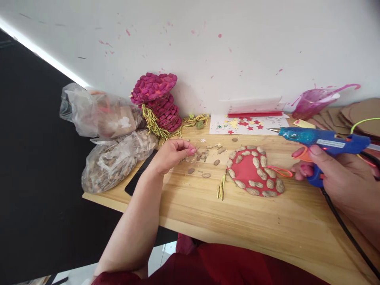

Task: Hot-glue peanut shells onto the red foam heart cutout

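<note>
Left hand (170,157) pinched narrow, contents I can't tell | red peanut-studded piece (247,171) rightward, long axis slanting near-right | right hand (344,180), gripping glue gun (305,135), nearer (just)

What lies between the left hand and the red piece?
Brown nut-like pieces lie scattered on the wooden tabletop there, as the head view shows.
</note>
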`<act>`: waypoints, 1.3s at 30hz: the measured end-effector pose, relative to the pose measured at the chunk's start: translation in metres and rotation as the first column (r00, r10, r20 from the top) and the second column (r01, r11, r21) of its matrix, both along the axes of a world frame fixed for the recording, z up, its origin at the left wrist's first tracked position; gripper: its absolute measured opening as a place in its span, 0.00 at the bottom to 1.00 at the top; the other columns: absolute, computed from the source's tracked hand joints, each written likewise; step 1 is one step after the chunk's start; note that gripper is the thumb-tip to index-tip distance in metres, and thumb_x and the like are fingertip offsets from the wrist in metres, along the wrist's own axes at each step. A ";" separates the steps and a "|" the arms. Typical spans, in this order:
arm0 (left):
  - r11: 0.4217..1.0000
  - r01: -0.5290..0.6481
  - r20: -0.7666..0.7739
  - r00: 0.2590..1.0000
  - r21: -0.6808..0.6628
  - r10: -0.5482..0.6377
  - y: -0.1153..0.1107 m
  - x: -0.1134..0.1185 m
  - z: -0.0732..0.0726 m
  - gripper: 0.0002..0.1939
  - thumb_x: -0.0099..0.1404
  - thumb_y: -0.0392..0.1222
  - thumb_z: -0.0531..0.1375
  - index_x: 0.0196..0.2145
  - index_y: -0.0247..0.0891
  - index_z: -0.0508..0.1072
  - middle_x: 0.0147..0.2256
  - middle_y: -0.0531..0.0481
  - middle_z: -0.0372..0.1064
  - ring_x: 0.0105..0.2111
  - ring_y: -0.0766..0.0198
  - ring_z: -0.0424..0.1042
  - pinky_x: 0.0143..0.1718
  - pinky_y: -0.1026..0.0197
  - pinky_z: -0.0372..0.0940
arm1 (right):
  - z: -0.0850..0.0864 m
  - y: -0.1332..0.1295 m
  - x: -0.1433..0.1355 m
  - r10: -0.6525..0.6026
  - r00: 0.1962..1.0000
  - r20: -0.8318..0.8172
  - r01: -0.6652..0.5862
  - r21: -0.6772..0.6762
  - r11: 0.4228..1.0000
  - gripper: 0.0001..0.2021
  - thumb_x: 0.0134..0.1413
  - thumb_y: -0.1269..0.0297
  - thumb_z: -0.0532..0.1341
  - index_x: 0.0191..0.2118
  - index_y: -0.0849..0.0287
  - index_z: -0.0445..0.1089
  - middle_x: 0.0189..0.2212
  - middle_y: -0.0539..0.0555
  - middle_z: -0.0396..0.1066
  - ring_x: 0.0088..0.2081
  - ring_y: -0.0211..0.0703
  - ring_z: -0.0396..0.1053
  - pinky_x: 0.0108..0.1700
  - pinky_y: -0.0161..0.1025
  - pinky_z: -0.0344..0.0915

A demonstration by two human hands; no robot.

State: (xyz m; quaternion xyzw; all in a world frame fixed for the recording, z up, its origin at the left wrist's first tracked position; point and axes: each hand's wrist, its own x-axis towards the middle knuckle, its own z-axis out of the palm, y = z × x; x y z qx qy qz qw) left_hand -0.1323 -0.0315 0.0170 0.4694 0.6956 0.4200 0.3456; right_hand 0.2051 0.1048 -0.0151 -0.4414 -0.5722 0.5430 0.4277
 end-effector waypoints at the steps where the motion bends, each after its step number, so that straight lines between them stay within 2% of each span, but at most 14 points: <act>1: 1.000 0.026 -0.041 0.999 -0.012 -0.026 0.000 0.003 0.000 0.15 0.56 0.50 0.68 0.33 0.34 0.78 0.29 0.50 0.76 0.29 0.66 0.70 0.33 0.64 0.63 | 0.000 -0.001 0.000 0.008 1.000 -0.004 -0.008 0.013 1.000 0.22 0.41 0.40 0.70 0.28 0.55 0.71 0.17 0.48 0.64 0.19 0.39 0.63 0.22 0.40 0.66; 5: 0.990 0.129 -0.278 0.950 -0.054 -0.139 0.001 0.021 -0.001 0.08 0.59 0.44 0.65 0.33 0.37 0.79 0.28 0.52 0.75 0.26 0.67 0.69 0.30 0.64 0.61 | 0.005 -0.005 -0.001 0.028 1.000 -0.006 -0.027 0.054 0.998 0.19 0.47 0.44 0.69 0.28 0.57 0.71 0.16 0.47 0.64 0.19 0.38 0.64 0.24 0.39 0.65; 7: 0.978 0.204 -0.413 0.888 -0.035 -0.200 0.001 0.028 -0.001 0.04 0.61 0.39 0.64 0.32 0.38 0.80 0.30 0.52 0.76 0.30 0.65 0.71 0.33 0.63 0.62 | 0.007 -0.006 -0.002 0.033 0.999 -0.011 -0.033 0.046 0.998 0.19 0.48 0.45 0.69 0.28 0.57 0.70 0.16 0.47 0.64 0.19 0.38 0.65 0.24 0.38 0.65; 10: 0.966 0.258 -0.551 0.805 -0.009 -0.220 0.002 0.032 -0.002 0.06 0.61 0.34 0.63 0.34 0.40 0.80 0.34 0.51 0.77 0.36 0.63 0.73 0.40 0.61 0.64 | 0.008 -0.006 -0.003 0.026 0.999 -0.020 -0.026 0.032 0.999 0.20 0.47 0.44 0.70 0.29 0.58 0.71 0.16 0.47 0.64 0.19 0.38 0.64 0.24 0.39 0.65; 15: 0.975 0.219 -0.581 0.800 0.044 -0.153 0.001 0.029 -0.002 0.06 0.62 0.33 0.62 0.35 0.39 0.80 0.33 0.51 0.77 0.36 0.63 0.73 0.42 0.60 0.64 | 0.006 -0.006 -0.002 0.030 0.999 -0.022 -0.029 0.030 0.999 0.19 0.49 0.45 0.69 0.30 0.58 0.72 0.16 0.47 0.63 0.19 0.37 0.64 0.24 0.38 0.65; 18: 0.959 0.270 -0.593 0.787 0.082 -0.171 0.001 0.032 -0.004 0.03 0.63 0.36 0.64 0.33 0.39 0.79 0.32 0.51 0.76 0.36 0.62 0.72 0.42 0.59 0.64 | 0.004 -0.005 -0.001 0.046 0.999 -0.026 -0.046 0.032 0.998 0.17 0.51 0.47 0.68 0.32 0.58 0.74 0.16 0.47 0.63 0.19 0.38 0.64 0.24 0.37 0.65; 21: 0.931 0.353 -0.645 0.733 0.090 -0.215 0.002 0.039 -0.008 0.01 0.62 0.38 0.65 0.33 0.40 0.78 0.32 0.50 0.75 0.37 0.60 0.71 0.43 0.57 0.64 | 0.003 -0.004 -0.001 0.055 0.998 -0.034 -0.054 0.022 0.998 0.17 0.51 0.47 0.68 0.32 0.58 0.74 0.16 0.47 0.64 0.19 0.37 0.65 0.24 0.37 0.66; 25: 0.915 0.395 -0.710 0.666 0.077 -0.227 0.004 0.046 -0.014 0.02 0.62 0.34 0.64 0.33 0.39 0.78 0.32 0.49 0.75 0.37 0.59 0.70 0.42 0.57 0.63 | 0.003 -0.004 -0.001 0.048 0.997 -0.057 -0.046 0.033 0.998 0.16 0.49 0.48 0.70 0.32 0.56 0.71 0.17 0.46 0.64 0.19 0.36 0.64 0.23 0.36 0.67; 28: 0.926 0.367 -0.691 0.692 0.091 -0.207 0.004 0.047 -0.013 0.04 0.62 0.33 0.63 0.33 0.39 0.78 0.31 0.49 0.76 0.36 0.59 0.70 0.42 0.56 0.63 | 0.003 -0.003 0.000 0.050 0.998 -0.038 -0.048 0.047 0.998 0.16 0.51 0.48 0.69 0.32 0.56 0.70 0.17 0.46 0.64 0.20 0.36 0.64 0.23 0.36 0.67; 31: 0.965 0.241 -0.528 0.836 0.105 -0.152 0.002 0.044 -0.008 0.03 0.62 0.36 0.64 0.34 0.39 0.79 0.33 0.50 0.77 0.36 0.61 0.72 0.40 0.58 0.63 | 0.002 -0.003 0.000 0.048 0.999 -0.024 -0.047 0.047 0.998 0.16 0.52 0.48 0.68 0.32 0.56 0.71 0.18 0.46 0.64 0.20 0.36 0.64 0.23 0.35 0.67; 33: 0.984 0.165 -0.268 0.953 0.060 -0.143 0.001 0.041 -0.003 0.04 0.61 0.40 0.66 0.34 0.38 0.78 0.31 0.51 0.76 0.32 0.64 0.72 0.35 0.61 0.63 | 0.001 -0.003 0.000 0.050 0.998 -0.026 -0.049 0.046 0.998 0.17 0.51 0.47 0.68 0.31 0.56 0.71 0.18 0.46 0.65 0.20 0.36 0.64 0.23 0.35 0.67; 34: 0.988 0.152 -0.096 0.984 0.038 -0.148 0.000 0.039 -0.001 0.06 0.61 0.42 0.67 0.35 0.37 0.78 0.30 0.51 0.76 0.30 0.65 0.72 0.33 0.63 0.63 | 0.001 -0.003 0.000 0.052 0.998 -0.030 -0.051 0.048 0.998 0.17 0.51 0.47 0.69 0.30 0.56 0.70 0.18 0.46 0.64 0.19 0.36 0.64 0.23 0.35 0.67; 36: 0.987 0.157 0.253 0.954 0.037 -0.161 0.000 0.037 0.001 0.10 0.59 0.43 0.69 0.35 0.35 0.77 0.30 0.50 0.77 0.30 0.67 0.73 0.32 0.66 0.63 | 0.002 -0.003 0.000 0.058 0.998 -0.037 -0.056 0.055 0.997 0.17 0.51 0.48 0.69 0.28 0.56 0.69 0.17 0.45 0.63 0.19 0.36 0.64 0.22 0.35 0.67; 39: 0.985 0.156 0.589 0.789 0.080 -0.173 0.000 0.034 0.002 0.11 0.57 0.42 0.71 0.34 0.34 0.76 0.30 0.49 0.76 0.31 0.68 0.74 0.32 0.68 0.64 | 0.003 -0.004 0.000 0.064 0.998 -0.020 -0.063 0.050 0.997 0.16 0.52 0.47 0.68 0.29 0.56 0.71 0.16 0.46 0.63 0.19 0.36 0.64 0.23 0.35 0.66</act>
